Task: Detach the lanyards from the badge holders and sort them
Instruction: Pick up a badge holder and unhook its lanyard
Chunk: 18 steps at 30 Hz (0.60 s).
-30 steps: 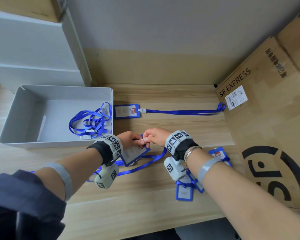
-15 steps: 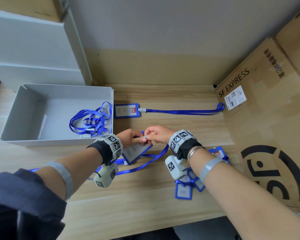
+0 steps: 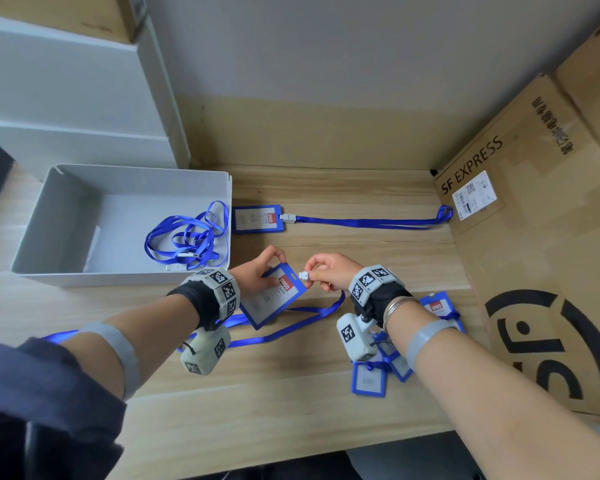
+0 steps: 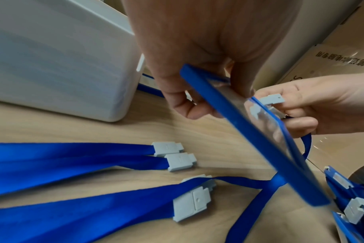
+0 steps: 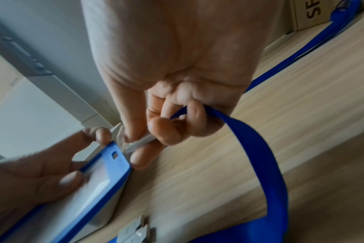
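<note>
My left hand grips a blue badge holder by its top edge, tilted above the wooden table. Just right of it my right hand pinches the grey clip of a blue lanyard. A small gap shows between clip and holder. In the left wrist view the blue badge holder runs diagonally and the grey clip sits at its far corner. The right wrist view shows the grey clip beside the slot of the blue badge holder, and the blue lanyard trailing from my curled fingers.
A grey bin at the left holds loose blue lanyards. Another badge holder with its lanyard lies behind my hands. Several blue holders lie under my right wrist. Cardboard boxes stand at the right. Clipped lanyards lie on the table.
The hands have moved apart: the clip, earlier at the holder's top between both hands, now sits clear of it in my right fingers. The holder is turned more face-up.
</note>
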Motion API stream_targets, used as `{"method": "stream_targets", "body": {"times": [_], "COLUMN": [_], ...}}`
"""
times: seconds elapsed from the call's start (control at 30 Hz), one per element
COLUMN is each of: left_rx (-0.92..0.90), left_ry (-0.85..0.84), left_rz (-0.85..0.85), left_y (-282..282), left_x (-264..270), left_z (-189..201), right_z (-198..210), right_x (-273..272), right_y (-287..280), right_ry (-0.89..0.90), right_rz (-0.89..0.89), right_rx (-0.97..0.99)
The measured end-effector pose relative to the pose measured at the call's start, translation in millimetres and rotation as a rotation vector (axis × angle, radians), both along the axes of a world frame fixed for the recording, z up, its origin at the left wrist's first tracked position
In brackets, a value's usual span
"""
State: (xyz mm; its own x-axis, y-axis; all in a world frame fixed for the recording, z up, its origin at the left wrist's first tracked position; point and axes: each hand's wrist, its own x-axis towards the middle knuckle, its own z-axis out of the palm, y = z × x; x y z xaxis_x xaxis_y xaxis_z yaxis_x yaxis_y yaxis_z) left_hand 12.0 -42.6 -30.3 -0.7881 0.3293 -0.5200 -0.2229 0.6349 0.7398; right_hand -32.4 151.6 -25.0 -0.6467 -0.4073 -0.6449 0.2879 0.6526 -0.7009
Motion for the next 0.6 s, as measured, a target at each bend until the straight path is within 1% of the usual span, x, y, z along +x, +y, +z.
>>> {"method": "stream_targets", "body": {"times": [0.1,0.23,0.4,0.6], "left_rx": [0.02,0.051,0.055,-0.001], "left_ry": [0.003,-0.035,-0.048,-0.042], "left_rz": [-0.009,0.037,0.01,0.025], "left_y": [1.1,4.4,7.3,6.9], "left_x": [0.1,0.8,-0.1,-0.4], "left_z": [2.2,1.3,3.6,4.7], "right_z": [1.2,-3.3,-5.3,-4.6], "right_x": [2.0,2.7,5.3,6.6], "right_y": [-1.0,-0.9,-3.5,-3.7], "right_ry": [0.01,-0.002,0.014,0.054], "right_rz": [0.006,0.02,0.031,0.074], "right_rx": [-0.003,0.011,0.029,0.027]}}
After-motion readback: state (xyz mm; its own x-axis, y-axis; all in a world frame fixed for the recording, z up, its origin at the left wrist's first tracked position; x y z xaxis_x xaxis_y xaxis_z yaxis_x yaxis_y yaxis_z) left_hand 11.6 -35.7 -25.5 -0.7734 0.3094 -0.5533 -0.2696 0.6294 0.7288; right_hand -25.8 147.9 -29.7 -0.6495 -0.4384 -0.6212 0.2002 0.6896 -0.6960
